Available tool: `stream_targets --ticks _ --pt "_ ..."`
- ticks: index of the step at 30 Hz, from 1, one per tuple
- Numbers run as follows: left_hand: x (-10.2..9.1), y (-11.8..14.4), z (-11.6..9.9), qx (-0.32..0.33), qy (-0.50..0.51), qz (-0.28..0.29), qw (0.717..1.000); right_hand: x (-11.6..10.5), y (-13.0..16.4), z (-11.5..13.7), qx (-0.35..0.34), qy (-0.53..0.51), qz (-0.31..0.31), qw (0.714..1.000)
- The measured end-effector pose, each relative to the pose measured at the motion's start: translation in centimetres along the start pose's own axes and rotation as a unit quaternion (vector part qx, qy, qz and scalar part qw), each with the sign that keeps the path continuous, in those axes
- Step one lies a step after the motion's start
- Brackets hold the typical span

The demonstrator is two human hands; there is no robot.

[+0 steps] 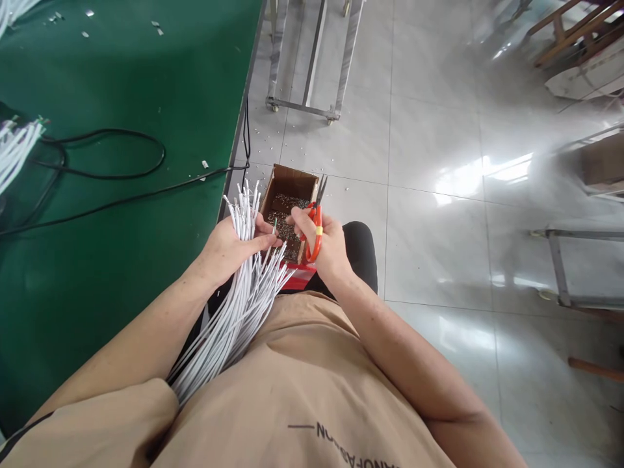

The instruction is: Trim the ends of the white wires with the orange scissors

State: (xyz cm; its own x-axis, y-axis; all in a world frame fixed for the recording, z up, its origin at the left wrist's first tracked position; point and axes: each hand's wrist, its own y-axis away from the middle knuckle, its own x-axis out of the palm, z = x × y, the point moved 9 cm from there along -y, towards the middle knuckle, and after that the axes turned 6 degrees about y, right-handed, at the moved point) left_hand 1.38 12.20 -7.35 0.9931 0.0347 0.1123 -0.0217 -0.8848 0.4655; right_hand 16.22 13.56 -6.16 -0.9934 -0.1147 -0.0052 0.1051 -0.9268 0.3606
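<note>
White wires (234, 305) fill our left hand (227, 250), which is closed round the bundle where it crosses our lap; the loose ends fan up toward 12 o'clock, and the tails run back toward 7 o'clock against our shirt (302, 383). Thumb and forefinger of that hand pinch one wire end (274, 227) out to 3 o'clock, apart from the rest. Our right hand (327, 246) is wrapped round the orange-handled scissors (316, 224), just beside the pinched end, with the blades pointing to 12 o'clock; whether the blades are parted or together we cannot tell, since they are thin and slightly blurred.

To do this well, in our judgement, we should hold the single end clear of its neighbours so the blades meet only that one. We should keep the work over the box (288, 211), which sits just past our hands at 12 o'clock with small scraps lying in it, so that the bits drop inside. A firm grip on the bundle should stop the other ends from sliding forward.

Further out, the green table (121, 227) lies at 9 to 11 o'clock with black cable (121, 174) looped on it and more white wires (17, 149) at its far left edge. Small scraps (273, 133) speckle the tiled floor (439, 227) beyond the box, and a metal frame (312, 65) stands at 12 o'clock.
</note>
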Motion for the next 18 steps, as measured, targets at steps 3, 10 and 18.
stream_targets --ticks 3,10,18 --pt "0.2 0.0 0.0 -0.005 -0.004 0.012 1.000 1.2 -0.7 -0.4 0.016 0.009 0.063 0.998" --pt "0.1 -0.2 0.3 -0.007 -0.092 0.051 0.994 -2.4 -0.5 0.9 -0.067 0.150 -0.125 0.978" --pt "0.2 -0.1 0.2 0.003 -0.078 0.055 0.995 1.0 -0.5 0.7 -0.049 0.206 -0.015 0.977"
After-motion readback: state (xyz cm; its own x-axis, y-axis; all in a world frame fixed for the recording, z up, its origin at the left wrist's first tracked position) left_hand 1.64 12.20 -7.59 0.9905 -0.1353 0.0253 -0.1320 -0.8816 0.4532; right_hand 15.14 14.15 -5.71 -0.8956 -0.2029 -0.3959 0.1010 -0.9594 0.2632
